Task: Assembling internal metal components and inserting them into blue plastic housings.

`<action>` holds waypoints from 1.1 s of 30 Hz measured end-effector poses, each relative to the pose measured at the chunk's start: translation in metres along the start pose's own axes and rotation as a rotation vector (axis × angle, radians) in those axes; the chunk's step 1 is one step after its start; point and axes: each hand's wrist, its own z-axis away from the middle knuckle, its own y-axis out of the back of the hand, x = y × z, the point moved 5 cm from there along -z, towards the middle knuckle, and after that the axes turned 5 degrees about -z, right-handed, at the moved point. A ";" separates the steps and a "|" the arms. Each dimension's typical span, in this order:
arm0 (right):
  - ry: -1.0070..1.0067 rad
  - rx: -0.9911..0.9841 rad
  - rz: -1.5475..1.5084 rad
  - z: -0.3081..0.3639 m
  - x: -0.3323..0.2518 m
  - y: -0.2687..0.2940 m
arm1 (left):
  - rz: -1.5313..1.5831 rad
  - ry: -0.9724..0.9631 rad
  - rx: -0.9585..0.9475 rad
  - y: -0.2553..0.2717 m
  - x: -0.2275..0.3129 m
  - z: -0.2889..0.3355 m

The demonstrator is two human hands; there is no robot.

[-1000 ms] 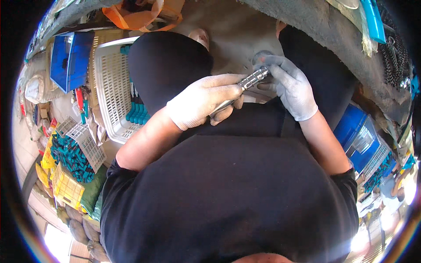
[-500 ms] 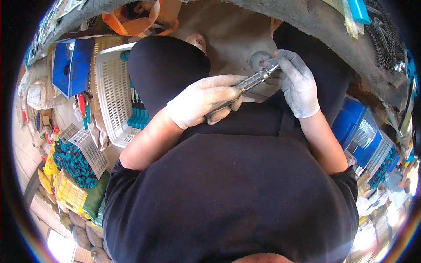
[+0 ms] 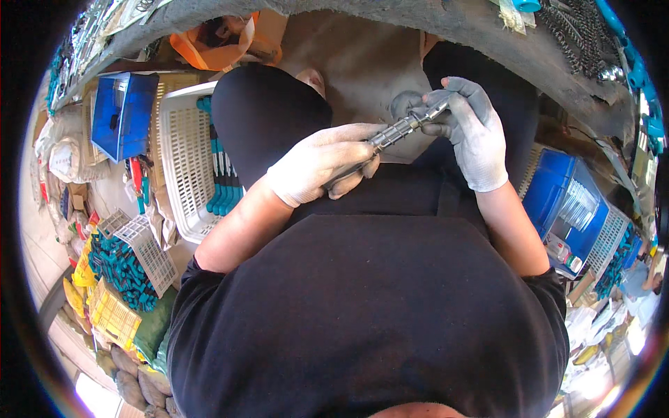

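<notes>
- Rod tool: shiny metal, ridged surf.
- L hand, R hand: gloved, matt knit cloth
- Blk shirt: matt cloth
- Wht crate: plastic w/ holes
- Blue bin: glossy plastic
- Gry table edge: rough, frayed, cloth-like

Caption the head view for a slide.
Gloved left hand holds a ribbed metal rod, right hand at its tip, white crate nearby.

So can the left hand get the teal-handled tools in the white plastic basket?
Probably not right away: the white-gloved left hand is closed around a silver, ribbed metal rod. The black-clothed left knee hides part of the basket, but some teal handles beside it look uncovered.
</notes>
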 end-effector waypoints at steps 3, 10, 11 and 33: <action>0.014 -0.011 0.016 0.006 -0.003 -0.002 | -0.026 -0.022 -0.005 -0.004 0.002 0.002; 0.171 -0.123 0.161 0.017 -0.008 -0.008 | -0.095 -0.068 0.024 -0.012 0.002 0.008; 0.206 -0.133 0.192 0.019 -0.010 -0.009 | -0.151 -0.082 0.051 -0.012 0.003 0.009; 0.363 -0.252 0.164 0.032 -0.017 -0.017 | -0.318 -0.158 0.093 -0.017 0.000 0.026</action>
